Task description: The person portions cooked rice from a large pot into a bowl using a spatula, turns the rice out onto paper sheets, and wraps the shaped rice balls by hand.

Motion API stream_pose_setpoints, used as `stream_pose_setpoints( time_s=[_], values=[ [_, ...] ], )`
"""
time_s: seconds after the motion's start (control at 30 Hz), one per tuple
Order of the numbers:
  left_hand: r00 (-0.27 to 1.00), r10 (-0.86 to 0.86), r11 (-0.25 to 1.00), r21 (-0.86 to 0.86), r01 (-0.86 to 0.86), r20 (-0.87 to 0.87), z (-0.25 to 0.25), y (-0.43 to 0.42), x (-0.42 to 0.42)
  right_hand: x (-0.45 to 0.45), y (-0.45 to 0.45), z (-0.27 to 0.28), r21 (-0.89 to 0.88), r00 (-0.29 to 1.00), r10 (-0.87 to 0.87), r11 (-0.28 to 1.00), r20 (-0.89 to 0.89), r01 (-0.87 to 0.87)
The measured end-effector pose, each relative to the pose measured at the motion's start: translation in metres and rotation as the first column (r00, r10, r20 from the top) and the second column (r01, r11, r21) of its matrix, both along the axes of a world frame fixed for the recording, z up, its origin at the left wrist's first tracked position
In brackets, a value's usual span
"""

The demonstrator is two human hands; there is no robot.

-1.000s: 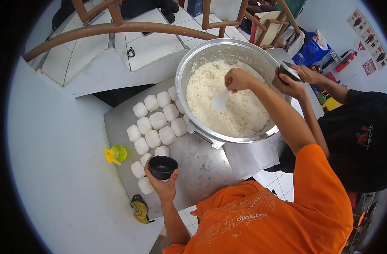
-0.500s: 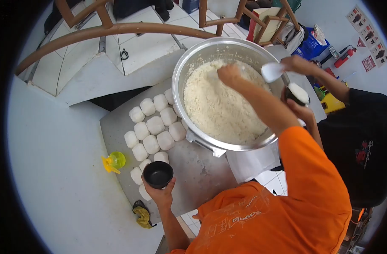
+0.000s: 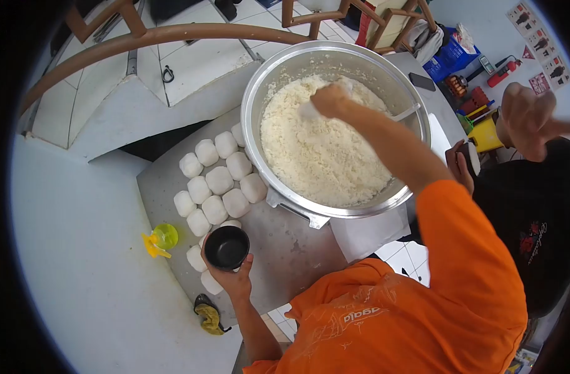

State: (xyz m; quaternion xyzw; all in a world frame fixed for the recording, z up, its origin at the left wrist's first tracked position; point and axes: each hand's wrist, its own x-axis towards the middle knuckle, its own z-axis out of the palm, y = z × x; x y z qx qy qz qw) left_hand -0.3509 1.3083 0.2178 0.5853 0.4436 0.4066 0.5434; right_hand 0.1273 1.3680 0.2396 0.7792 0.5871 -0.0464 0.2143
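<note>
A black bowl (image 3: 227,248), empty inside, is in my left hand (image 3: 236,279), whose fingers wrap round its side. My right hand (image 3: 332,101) is closed on a white paddle (image 3: 309,111) over the rice (image 3: 322,156) in a large metal pot (image 3: 256,163). The hand and paddle are slightly blurred. Rows of white rice mounds (image 3: 219,181) lie on the metal table (image 3: 285,262), left of the pot; some are partly hidden by the bowl and my left hand.
A co-worker in black (image 3: 528,218) stands at the right, holding a rice-filled bowl (image 3: 469,158) beside the pot. Another paddle (image 3: 407,112) rests at the pot's right rim. A yellow-topped bottle (image 3: 166,237) is at the table's left edge, and a phone (image 3: 422,81) lies beyond the pot.
My right hand has moved up and left over the rice with the paddle. The co-worker's paddle is now at the rim, and their hands have drawn away to the right.
</note>
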Motion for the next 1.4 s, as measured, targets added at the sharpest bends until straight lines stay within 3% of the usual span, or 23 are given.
stream_pose_setpoints(
  time_s=[0.03, 0.07, 0.17, 0.33, 0.43, 0.5, 0.53, 0.57, 0.63, 0.7, 0.77, 0.87, 0.97, 1.07, 1.1, 1.17, 1.27, 1.37, 1.4],
  values=[
    [1.000, -0.007, 1.000, 0.019, 0.007, -0.012, -0.001, 0.003, 0.002, -0.006, 0.001, -0.016, -0.009, 0.998, -0.052, 0.999, -0.020, 0.052],
    [1.000, 0.005, 1.000, 0.011, -0.005, 0.001, -0.007, 0.006, 0.000, -0.013, -0.003, -0.009, -0.097, 0.995, 0.094, 0.991, -0.033, -0.097],
    [1.000, 0.022, 0.999, 0.024, -0.022, 0.006, -0.011, 0.009, -0.006, -0.010, -0.021, 0.001, -0.058, 0.971, 0.238, 0.970, 0.017, -0.236],
    [0.992, -0.118, 0.947, 0.296, 0.128, -0.051, 0.045, 0.033, 0.040, 0.015, -0.022, 0.035, -0.070, 0.979, 0.154, 0.987, 0.134, -0.146],
    [0.955, -0.216, 0.853, 0.437, 0.286, -0.203, 0.097, 0.046, 0.089, 0.046, -0.033, -0.017, 0.039, 0.980, 0.076, 0.996, 0.185, -0.085],
    [0.854, -0.253, 0.653, 0.571, 0.498, -0.455, 0.126, 0.063, 0.137, 0.012, -0.035, -0.041, 0.105, 0.986, 0.010, 0.994, 0.165, -0.027],
    [0.791, -0.250, 0.585, 0.564, 0.582, -0.558, 0.131, 0.074, 0.167, 0.002, -0.037, -0.030, 0.051, 0.987, 0.101, 0.993, 0.127, -0.108],
    [0.712, -0.242, 0.517, 0.533, 0.670, -0.659, 0.132, 0.082, 0.195, -0.005, -0.044, -0.023, 0.032, 0.989, 0.103, 0.994, 0.109, -0.107],
    [0.396, -0.211, 0.469, 0.263, 0.843, -0.894, 0.126, 0.100, 0.260, -0.010, -0.051, -0.001, 0.010, 0.990, 0.109, 0.994, 0.093, -0.111],
    [0.320, -0.155, 0.366, 0.246, 0.897, -0.935, 0.059, 0.138, 0.319, -0.010, -0.058, 0.021, 0.039, 0.995, 0.090, 0.995, 0.041, -0.092],
    [0.166, -0.162, 0.348, 0.101, 0.932, -0.973, 0.024, 0.150, 0.350, -0.007, -0.067, 0.043, 0.036, 1.000, 0.023, 0.999, 0.008, -0.023],
    [0.081, -0.203, 0.291, 0.019, 0.956, -0.976, -0.017, 0.156, 0.372, 0.017, -0.086, 0.058, 0.028, 0.995, -0.100, 0.995, 0.004, 0.099],
    [-0.004, -0.238, 0.233, -0.061, 0.971, -0.971, -0.022, 0.157, 0.377, 0.040, -0.087, 0.023, 0.115, 0.979, -0.200, 0.972, -0.032, 0.203],
    [-0.049, -0.267, 0.243, -0.117, 0.963, -0.962, -0.011, 0.152, 0.374, 0.007, -0.078, -0.029, 0.212, 0.976, -0.156, 0.959, -0.155, 0.187],
    [-0.048, -0.269, 0.238, -0.114, 0.965, -0.962, -0.017, 0.156, 0.373, -0.008, -0.083, -0.027, 0.246, 0.990, 0.039, 0.969, -0.135, -0.004],
    [-0.049, -0.277, 0.215, -0.112, 0.970, -0.960, -0.030, 0.158, 0.378, -0.017, -0.093, -0.015, 0.309, 0.985, 0.074, 0.951, -0.154, -0.024],
    [-0.096, -0.290, 0.177, -0.152, 0.972, -0.952, -0.028, 0.153, 0.385, -0.002, -0.113, 0.026, 0.363, 0.988, 0.036, 0.931, -0.149, 0.021],
    [-0.258, -0.336, 0.174, -0.330, 0.928, -0.906, -0.011, 0.135, 0.380, 0.020, -0.121, 0.019, 0.223, 0.984, -0.086, 0.967, -0.154, 0.119],
    [-0.230, -0.361, 0.205, -0.317, 0.926, -0.904, -0.020, 0.134, 0.378, 0.014, -0.124, 0.016, 0.228, 0.969, -0.139, 0.956, -0.205, 0.185]
  ],
)
